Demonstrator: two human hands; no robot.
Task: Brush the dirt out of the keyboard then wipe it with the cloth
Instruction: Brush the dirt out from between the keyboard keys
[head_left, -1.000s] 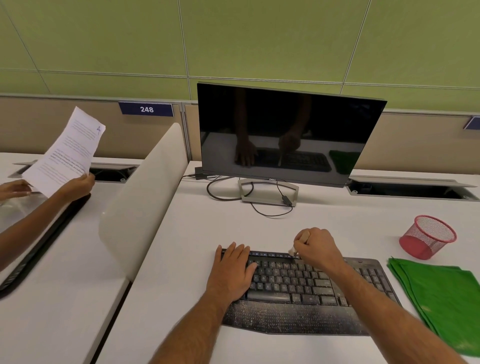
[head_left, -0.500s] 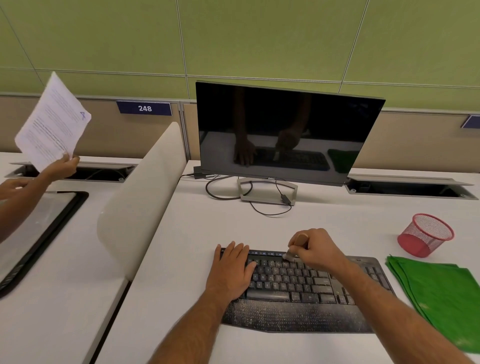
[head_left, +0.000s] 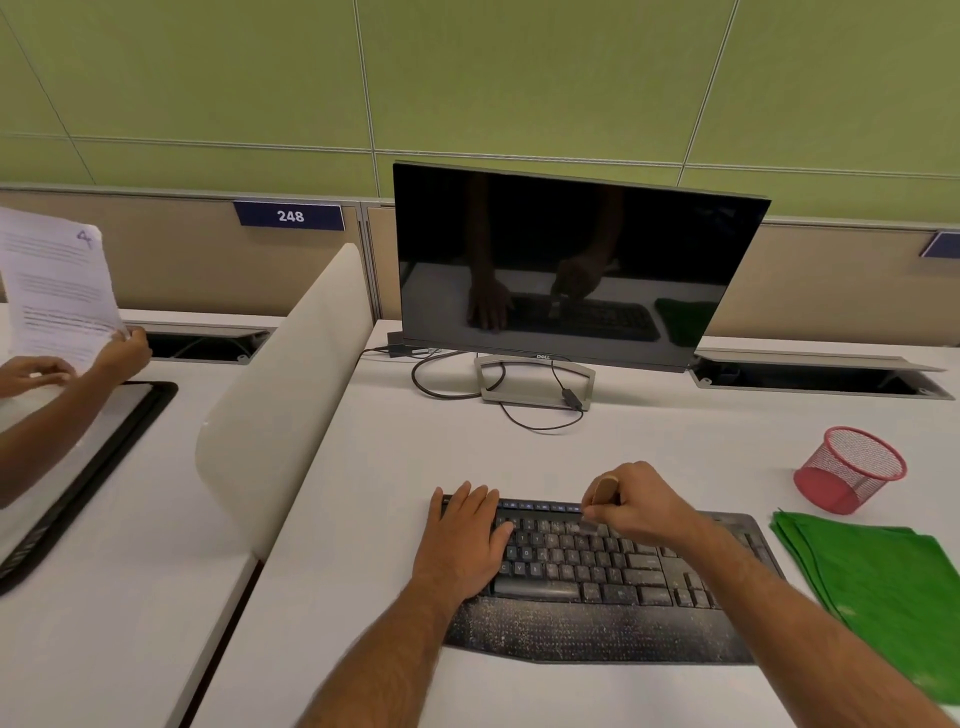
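Black keyboard (head_left: 613, 587) lies flat on the white desk (head_left: 363, 519), its textured palm rest speckled with pale dirt. Left hand (head_left: 465, 540) rests flat on the keyboard's left end, fingers straight and together. Right hand (head_left: 636, 506) is curled round a small brush (head_left: 604, 491) with a tan wooden handle, bristle end down at the upper key rows. Folded green cloth (head_left: 883, 587) lies just right of the keyboard. Beyond it stands a red wire-mesh cup (head_left: 852, 467). Farther back, a dark glossy monitor (head_left: 571, 260) on a metal stand.
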